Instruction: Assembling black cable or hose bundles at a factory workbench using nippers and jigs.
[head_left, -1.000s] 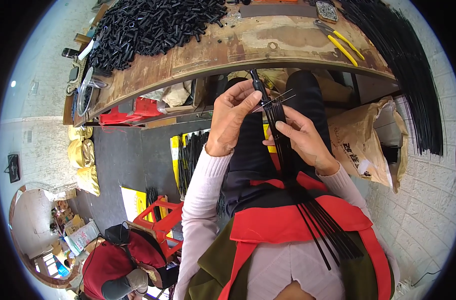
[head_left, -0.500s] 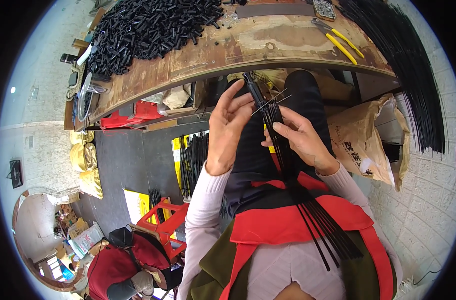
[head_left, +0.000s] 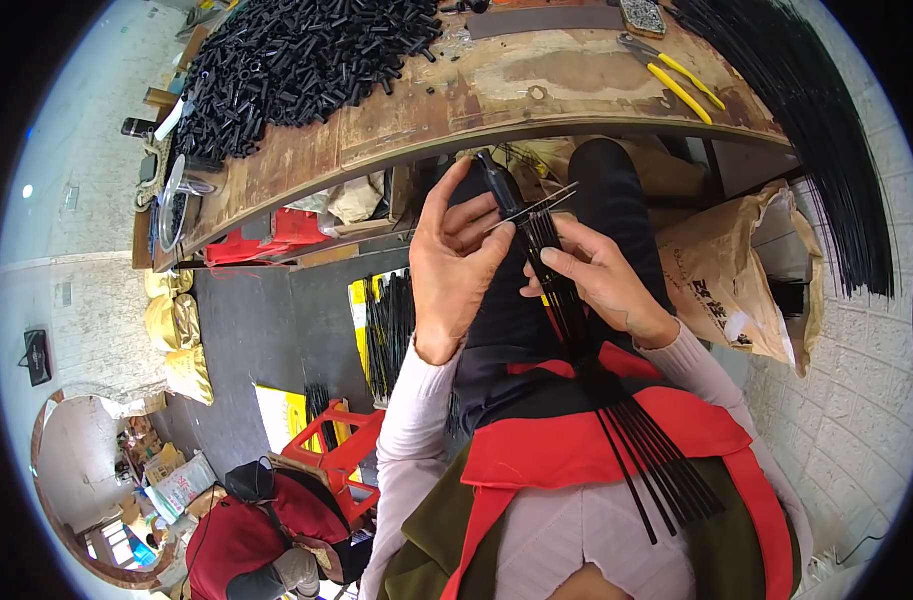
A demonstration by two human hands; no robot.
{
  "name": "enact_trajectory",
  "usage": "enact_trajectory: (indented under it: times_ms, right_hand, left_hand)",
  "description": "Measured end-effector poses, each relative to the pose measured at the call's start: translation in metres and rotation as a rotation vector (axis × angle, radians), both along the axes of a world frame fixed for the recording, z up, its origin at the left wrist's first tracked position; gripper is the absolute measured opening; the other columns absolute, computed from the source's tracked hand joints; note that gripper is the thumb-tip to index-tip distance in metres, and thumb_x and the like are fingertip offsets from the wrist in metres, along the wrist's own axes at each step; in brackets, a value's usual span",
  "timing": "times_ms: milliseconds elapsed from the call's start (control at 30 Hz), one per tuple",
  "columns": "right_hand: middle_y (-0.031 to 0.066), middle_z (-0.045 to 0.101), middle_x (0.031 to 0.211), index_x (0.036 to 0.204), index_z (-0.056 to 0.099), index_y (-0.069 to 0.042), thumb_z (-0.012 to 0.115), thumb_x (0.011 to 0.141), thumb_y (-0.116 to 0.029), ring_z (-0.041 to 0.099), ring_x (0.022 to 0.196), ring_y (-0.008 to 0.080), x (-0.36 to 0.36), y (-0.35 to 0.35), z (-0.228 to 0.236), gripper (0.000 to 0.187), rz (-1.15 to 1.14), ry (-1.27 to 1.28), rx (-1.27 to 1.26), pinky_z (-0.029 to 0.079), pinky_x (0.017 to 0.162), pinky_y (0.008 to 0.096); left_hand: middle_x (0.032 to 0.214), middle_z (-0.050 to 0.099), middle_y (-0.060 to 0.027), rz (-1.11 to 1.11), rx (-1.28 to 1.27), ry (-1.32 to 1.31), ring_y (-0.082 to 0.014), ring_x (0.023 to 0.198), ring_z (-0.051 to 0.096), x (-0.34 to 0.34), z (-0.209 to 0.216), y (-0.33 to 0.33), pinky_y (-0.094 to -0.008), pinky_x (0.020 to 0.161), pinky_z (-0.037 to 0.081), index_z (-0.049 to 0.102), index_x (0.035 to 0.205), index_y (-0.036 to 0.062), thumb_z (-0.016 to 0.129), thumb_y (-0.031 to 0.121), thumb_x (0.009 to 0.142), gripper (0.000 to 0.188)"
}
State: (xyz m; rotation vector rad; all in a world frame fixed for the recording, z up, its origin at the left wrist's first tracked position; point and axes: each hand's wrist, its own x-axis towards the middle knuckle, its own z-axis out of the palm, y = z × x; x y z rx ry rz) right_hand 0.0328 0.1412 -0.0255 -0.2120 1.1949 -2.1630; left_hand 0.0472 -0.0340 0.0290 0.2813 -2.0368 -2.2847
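My right hand point(head_left: 601, 280) is closed round a bundle of thin black rods point(head_left: 566, 320), which slants down over my lap and fans out across the red apron band. At the bundle's upper end sits a black plastic fitting point(head_left: 499, 183) with a narrow tip. My left hand point(head_left: 454, 255) has its fingertips against the fitting's left side; the index finger is raised near the tip, and the thumb presses in at the lower end. A few thin rods point(head_left: 551, 202) stick out sideways between the two hands. The exact fingertip contact is partly hidden.
Ahead is a worn wooden table point(head_left: 416, 110) with a heap of short black tubes point(head_left: 306, 60), yellow-handled pliers point(head_left: 681, 92) and long black rods point(head_left: 806, 110). A paper sack point(head_left: 716, 280) stands at right. A red stool point(head_left: 341, 445) and another person point(head_left: 266, 530) are at lower left.
My left hand has shifted slightly left and down. The fitting has turned a little and sits lower beside it. My right hand keeps its hold on the rods.
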Motion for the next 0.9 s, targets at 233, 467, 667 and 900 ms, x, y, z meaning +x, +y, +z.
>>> enact_trajectory:
  times_ms: [233,467,667,900]
  right_hand:
    - [0.0055,0.055,0.106,0.135,0.047,0.001,0.052,0.099,-0.007,0.059,0.093,0.0142,-0.001,0.002,0.000,0.037,0.007,0.019,-0.005,0.058,0.085,0.0382]
    - [0.0053,0.055,0.104,0.135,0.047,0.000,0.052,0.099,-0.008,0.059,0.093,0.0139,-0.003,0.002,-0.004,0.037,-0.005,-0.001,-0.021,0.058,0.085,0.0373]
    - [0.0053,0.056,0.105,0.136,0.047,0.000,0.053,0.099,-0.010,0.060,0.093,0.0137,-0.002,0.000,-0.003,0.039,-0.013,0.000,-0.008,0.059,0.084,0.0365]
    - [0.0054,0.057,0.103,0.136,0.047,0.000,0.053,0.099,-0.010,0.060,0.092,0.0138,-0.001,0.001,-0.002,0.038,-0.030,-0.012,-0.018,0.059,0.083,0.0365]
  left_hand:
    - [0.117,0.064,-0.0186,-0.071,0.083,-0.009,-0.0211,0.107,0.064,-0.004,-0.007,-0.010,-0.0307,0.094,0.051,0.044,0.139,0.0019,0.073,-0.007,0.079,0.067]
    - [0.121,0.062,-0.0163,-0.015,0.206,0.073,-0.0161,0.101,0.065,0.001,-0.029,-0.004,-0.0274,0.089,0.052,0.061,0.106,-0.0001,0.074,-0.005,0.081,0.029]
    - [0.118,0.062,-0.0146,0.022,0.102,0.042,-0.0135,0.098,0.065,0.001,-0.027,0.000,-0.0259,0.088,0.052,0.064,0.095,-0.0010,0.074,-0.004,0.081,0.018]
    - [0.113,0.063,-0.0119,0.046,0.004,0.094,-0.0150,0.098,0.065,0.001,-0.017,0.006,-0.0263,0.087,0.052,0.057,0.104,-0.0002,0.075,-0.004,0.081,0.030]
